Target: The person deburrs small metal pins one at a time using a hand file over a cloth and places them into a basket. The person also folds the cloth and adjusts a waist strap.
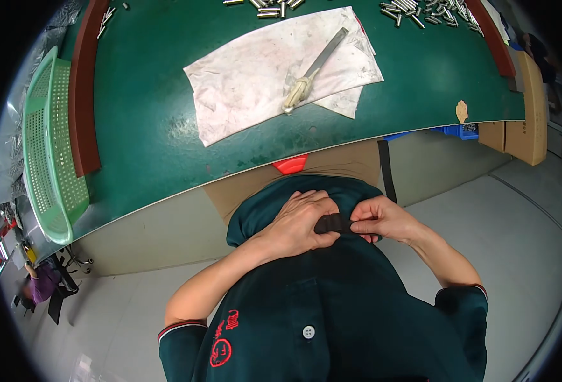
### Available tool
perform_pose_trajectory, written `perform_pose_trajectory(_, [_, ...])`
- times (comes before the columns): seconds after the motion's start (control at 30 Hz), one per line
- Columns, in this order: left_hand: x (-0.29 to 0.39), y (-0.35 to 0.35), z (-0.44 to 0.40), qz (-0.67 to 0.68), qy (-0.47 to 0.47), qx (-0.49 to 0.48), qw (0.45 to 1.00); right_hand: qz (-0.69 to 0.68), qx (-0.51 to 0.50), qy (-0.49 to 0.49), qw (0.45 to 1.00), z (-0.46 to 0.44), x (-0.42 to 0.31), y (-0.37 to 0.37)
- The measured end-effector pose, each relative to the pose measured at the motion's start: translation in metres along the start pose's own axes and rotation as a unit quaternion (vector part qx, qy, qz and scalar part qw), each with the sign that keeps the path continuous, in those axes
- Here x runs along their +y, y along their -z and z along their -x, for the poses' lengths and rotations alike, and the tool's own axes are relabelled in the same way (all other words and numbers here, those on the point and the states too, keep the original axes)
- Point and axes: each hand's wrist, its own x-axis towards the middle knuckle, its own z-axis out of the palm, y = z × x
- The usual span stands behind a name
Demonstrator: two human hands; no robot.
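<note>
In front of my waist, both hands are closed on a short dark strip (334, 223) of soft-looking material. My left hand (301, 218) grips its left part, with the thumb below and the fingers bent over it. At the other end, my right hand (383, 218) pinches the strip between thumb and fingers. Its exact kind is not clear. Beyond my hands, a whitish stained cloth (243, 89) lies on the green table (147, 127). On the cloth rests a flat metal bar tool (327, 54) with a pale wrapping knotted round its lower end.
Small metal cylinders (408, 9) lie in piles along the far side. A green perforated basket (58, 146) stands left, beside a brown-red rail (84, 95). A red object (290, 164) shows under the table edge. Cardboard boxes (528, 108) are at right. Another person (42, 283) sits far left.
</note>
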Motion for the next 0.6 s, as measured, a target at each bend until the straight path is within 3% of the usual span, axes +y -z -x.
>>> perform_pose_trajectory(0.6, [-0.004, 0.004, -0.003, 0.008, 0.016, 0.026, 1.000, -0.048, 0.039, 0.029, 0.998, -0.010, -0.012, -0.004])
